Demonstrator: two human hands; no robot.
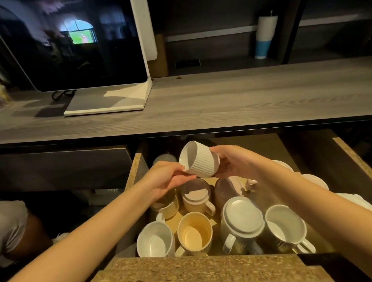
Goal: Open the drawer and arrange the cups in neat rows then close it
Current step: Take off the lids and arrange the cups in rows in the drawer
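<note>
The drawer point(206, 264) is pulled out below the counter and holds several cups. I hold a white ribbed cup point(199, 159) in the air above the drawer's middle, tilted with its mouth to the left. My left hand point(167, 179) pinches its lower rim. My right hand point(234, 162) grips its base. Below lie a white mug point(156, 240), a yellow mug point(194, 232), an upside-down mug point(242, 219) and a white-lined mug point(286, 225). Further back stand a beige mug point(196, 197) and a brownish cup point(227, 189), partly hidden by my hands.
A grey wooden counter point(242, 101) runs above the drawer, with a white-framed screen point(72, 43) on the left. A white and blue tumbler point(264, 36) stands on the back shelf. White dishes point(315, 180) sit along the drawer's right side, behind my right arm.
</note>
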